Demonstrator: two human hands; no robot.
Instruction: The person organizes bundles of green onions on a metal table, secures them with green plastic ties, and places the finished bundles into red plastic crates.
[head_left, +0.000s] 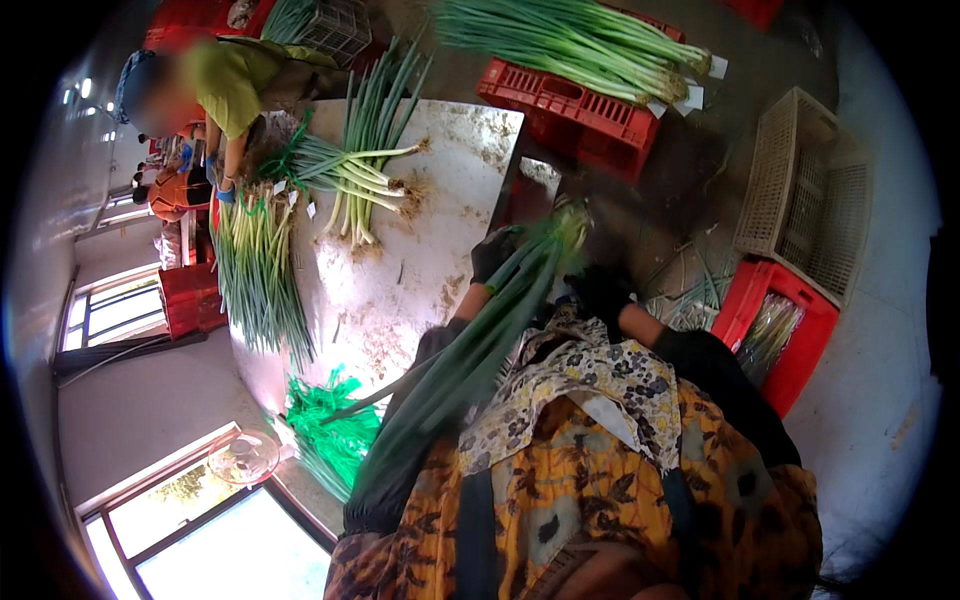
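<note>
A bunch of green onions [500, 310] lies slantwise in front of me, its pale root end away from me and its long green leaves trailing back over my left forearm. My left hand [495, 256], in a dark glove, is closed around the stalks near the root end; part of it is hidden behind them. Just right of the bunch is my right hand [598, 290], also dark-gloved. Shadow and blur hide its fingers, so whether it touches the stalks is unclear.
More green onions [365, 190] lie on the dirt-marked white table [450, 185]. Across it a co-worker's blue-gloved hand [226, 190] touches another bunch. Green ties [335, 420] lie at the near left edge. Red crates [570, 95] and pale crates [780, 170] stand right of the table.
</note>
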